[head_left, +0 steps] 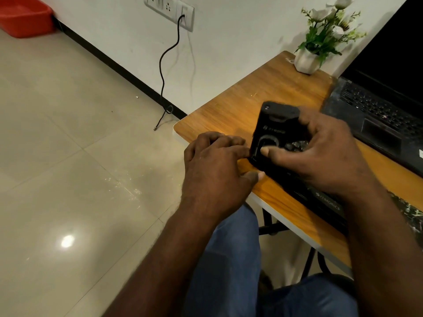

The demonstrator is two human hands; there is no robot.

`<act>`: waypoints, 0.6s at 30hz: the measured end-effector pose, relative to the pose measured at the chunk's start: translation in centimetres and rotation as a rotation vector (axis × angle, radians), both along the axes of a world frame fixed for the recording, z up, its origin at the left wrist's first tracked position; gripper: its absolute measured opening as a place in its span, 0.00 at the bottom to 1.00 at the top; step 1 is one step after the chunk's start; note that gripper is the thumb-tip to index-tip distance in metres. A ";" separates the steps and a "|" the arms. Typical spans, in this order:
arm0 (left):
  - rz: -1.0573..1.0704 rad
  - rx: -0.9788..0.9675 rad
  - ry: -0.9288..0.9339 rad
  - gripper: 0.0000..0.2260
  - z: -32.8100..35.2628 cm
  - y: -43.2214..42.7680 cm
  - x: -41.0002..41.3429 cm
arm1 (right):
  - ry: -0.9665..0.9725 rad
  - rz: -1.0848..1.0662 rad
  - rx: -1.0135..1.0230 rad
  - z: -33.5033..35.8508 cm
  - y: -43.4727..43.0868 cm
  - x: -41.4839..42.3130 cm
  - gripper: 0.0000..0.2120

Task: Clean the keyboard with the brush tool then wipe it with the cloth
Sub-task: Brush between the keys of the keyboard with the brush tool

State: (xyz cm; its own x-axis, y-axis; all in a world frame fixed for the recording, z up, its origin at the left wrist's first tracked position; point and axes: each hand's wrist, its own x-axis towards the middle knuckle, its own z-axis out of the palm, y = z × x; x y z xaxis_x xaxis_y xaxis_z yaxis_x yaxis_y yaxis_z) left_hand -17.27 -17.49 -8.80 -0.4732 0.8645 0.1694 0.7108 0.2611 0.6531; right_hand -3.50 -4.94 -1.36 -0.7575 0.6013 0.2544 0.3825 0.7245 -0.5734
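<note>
At the near-left corner of the bench (240,106), roughly 3 o'clock from frame centre, my right grip (320,154) is closed around the brush tool (277,131), a boxy black case with a printed brand mark. Fingers wrap its far side and the thumb (274,153) presses on its face. Bristles cannot be made out. My left grip (212,165) sits at the tool's 9 o'clock with fingers bent, fingertips touching its left edge and thumb at its lower corner. I cannot tell whether it pinches the tool.

A long black branded unit (320,200) lies on the bench under my right wrist. The keyboard (377,108) belongs to an open laptop (389,53) at 2 o'clock. A potted plant (320,42) stands at 1 o'clock. A black cable (167,65) hangs from the wall socket (169,10) at 12 o'clock. A red tub (25,17) sits on the floor at 10 o'clock.
</note>
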 end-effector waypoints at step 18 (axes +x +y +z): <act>0.007 0.013 0.016 0.27 -0.1 0.0 0.0 | 0.020 0.012 -0.092 -0.2 -0.3 0.5 0.25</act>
